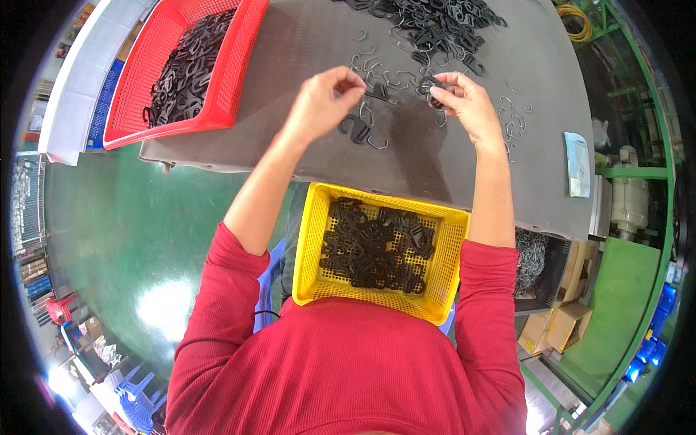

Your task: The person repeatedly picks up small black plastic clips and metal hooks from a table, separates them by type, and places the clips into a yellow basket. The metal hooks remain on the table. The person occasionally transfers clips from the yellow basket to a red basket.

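Note:
Over the grey table [290, 43], my right hand [470, 107] pinches a black plastic hook [435, 85] between thumb and fingers. My left hand [325, 105] is closed, thumb against fingertips; whether a small piece is in it I cannot make out. Bent metal wire hooks [373, 71] lie scattered between and beyond the hands. Just below my left fingertips, a few black plastic hooks [357, 130] rest on the table. A yellow basket [307, 250] sits against my body below the table edge, with many black hooks [373, 243] spread over its bottom.
At the table's far side lies a heap of black hooks [442, 22]. A red basket [230, 83] full of black pieces stands at the left. More wire hooks [516, 125] and a light blue packet [576, 163] lie to the right. A dark bin of metal pieces [531, 261] stands below.

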A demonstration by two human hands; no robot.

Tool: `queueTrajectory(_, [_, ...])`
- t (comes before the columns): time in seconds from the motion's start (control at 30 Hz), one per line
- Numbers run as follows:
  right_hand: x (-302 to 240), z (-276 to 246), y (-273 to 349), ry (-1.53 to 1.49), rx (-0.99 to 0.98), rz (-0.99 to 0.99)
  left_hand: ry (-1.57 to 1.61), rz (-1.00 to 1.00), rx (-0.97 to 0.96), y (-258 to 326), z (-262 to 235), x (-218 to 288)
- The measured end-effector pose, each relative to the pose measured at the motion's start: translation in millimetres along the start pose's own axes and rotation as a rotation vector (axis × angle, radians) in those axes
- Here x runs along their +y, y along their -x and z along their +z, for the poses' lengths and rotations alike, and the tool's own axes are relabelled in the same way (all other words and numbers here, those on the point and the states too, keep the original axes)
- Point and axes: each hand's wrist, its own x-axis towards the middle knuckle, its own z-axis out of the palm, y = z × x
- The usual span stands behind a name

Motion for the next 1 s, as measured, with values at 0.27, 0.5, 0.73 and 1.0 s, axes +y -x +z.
queueTrajectory(0.27, [-10,59,3,0.060,-0.167,-0.032,-0.300,-0.099,-0.016,10,-18,-1])
queueTrajectory(0.5, [-39,53,37,0.500,-0.505,-0.240,-0.413,-0.157,-0.147,47,2,13])
queueTrajectory(0.73, [-10,71,-17,0.735,0.208,-0.304,0.048,-0.119,-0.297,57,-4,30])
queueTrajectory(1.0, [-11,53,0,0.490,0.048,-0.209,-0.045,-0.021,-0.094,62,-19,18])
